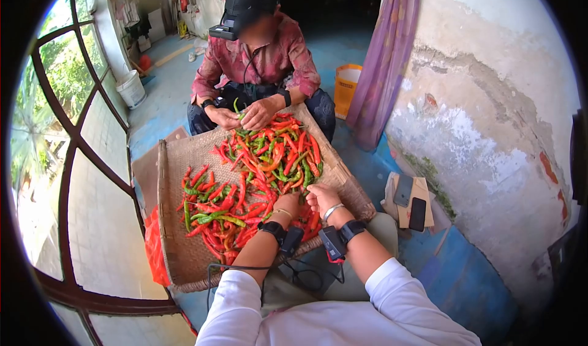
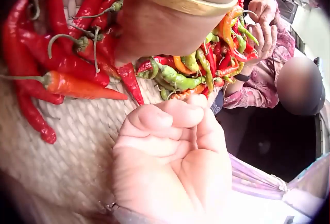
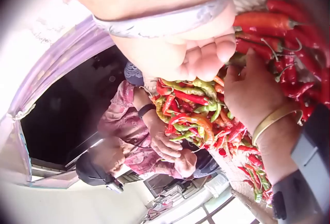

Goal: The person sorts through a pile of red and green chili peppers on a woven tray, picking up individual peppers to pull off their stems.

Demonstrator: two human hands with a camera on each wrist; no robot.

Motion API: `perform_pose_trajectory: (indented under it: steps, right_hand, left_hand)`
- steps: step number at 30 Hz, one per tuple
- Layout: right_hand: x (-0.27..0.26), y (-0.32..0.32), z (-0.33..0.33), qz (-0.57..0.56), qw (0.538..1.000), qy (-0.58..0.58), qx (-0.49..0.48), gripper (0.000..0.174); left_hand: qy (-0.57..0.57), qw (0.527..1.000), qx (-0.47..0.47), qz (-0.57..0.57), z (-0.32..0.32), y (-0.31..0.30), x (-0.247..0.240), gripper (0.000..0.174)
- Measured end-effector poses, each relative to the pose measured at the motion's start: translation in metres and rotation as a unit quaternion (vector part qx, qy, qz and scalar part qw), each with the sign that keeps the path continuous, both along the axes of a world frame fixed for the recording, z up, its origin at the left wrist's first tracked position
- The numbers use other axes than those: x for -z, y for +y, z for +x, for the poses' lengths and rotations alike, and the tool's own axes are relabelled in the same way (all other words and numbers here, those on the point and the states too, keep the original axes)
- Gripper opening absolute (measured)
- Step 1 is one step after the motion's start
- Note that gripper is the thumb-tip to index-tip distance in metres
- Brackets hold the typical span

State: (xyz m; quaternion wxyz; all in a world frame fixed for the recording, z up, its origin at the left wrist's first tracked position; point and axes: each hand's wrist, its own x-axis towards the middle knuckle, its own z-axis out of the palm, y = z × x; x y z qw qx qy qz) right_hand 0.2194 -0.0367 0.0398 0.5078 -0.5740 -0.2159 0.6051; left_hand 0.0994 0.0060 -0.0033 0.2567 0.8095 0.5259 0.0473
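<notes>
Red, green and orange chili peppers (image 1: 245, 211) lie heaped on a woven bamboo tray (image 1: 174, 248). My left hand (image 1: 288, 205), with a gold bangle, reaches down into the near side of the heap. In the right wrist view its thumb and fingers close around a greenish chili pepper (image 3: 237, 60), largely covered by the hands. Right beside it is my right hand (image 1: 323, 198), with a silver bangle. Its fingers (image 2: 178, 115) are curled toward the palm in the left wrist view; I cannot tell whether they pinch anything.
Across the tray a person in a cap (image 1: 257, 58) handles a green chili pepper (image 1: 236, 105) with both hands. Two phones (image 1: 403, 190) lie on cardboard at the right. A yellow bin (image 1: 346, 92) stands behind, a window (image 1: 79, 144) at the left, and a red bag (image 1: 156, 248) beside the tray.
</notes>
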Motion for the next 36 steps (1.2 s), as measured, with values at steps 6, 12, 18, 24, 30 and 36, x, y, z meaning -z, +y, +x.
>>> perform_pose_trajectory:
  steps: [6, 12, 18, 24, 30, 36]
  right_hand:
    - [0.007, 0.001, 0.003, 0.001, 0.999, -0.046, 0.016, 0.012]
    - [0.026, 0.010, 0.000, -0.005, 0.982, -0.187, -0.039, 0.018]
    - [0.004, 0.001, -0.017, 0.026, 0.952, -0.213, -0.219, 0.037]
    - [0.004, 0.001, -0.014, 0.078, 0.958, -0.170, -0.216, 0.037]
    - [0.007, 0.000, -0.016, 0.213, 0.890, -0.349, -0.199, 0.039]
    - [-0.004, -0.006, -0.020, 0.258, 0.921, -0.233, -0.173, 0.032]
  left_hand:
    - [-0.060, 0.998, -0.009, -0.009, 0.005, 0.004, 0.028, 0.065]
    - [-0.281, 0.925, -0.098, -0.235, -0.019, 0.001, 0.000, 0.040]
    - [-0.517, 0.766, -0.205, -0.323, -0.032, 0.000, -0.013, 0.019]
    - [-0.579, 0.710, -0.206, -0.345, -0.024, -0.007, -0.023, 0.006]
    - [-0.513, 0.749, -0.210, -0.362, -0.032, -0.015, -0.045, 0.015]
    - [-0.554, 0.730, -0.156, -0.368, -0.039, -0.005, -0.037, 0.016]
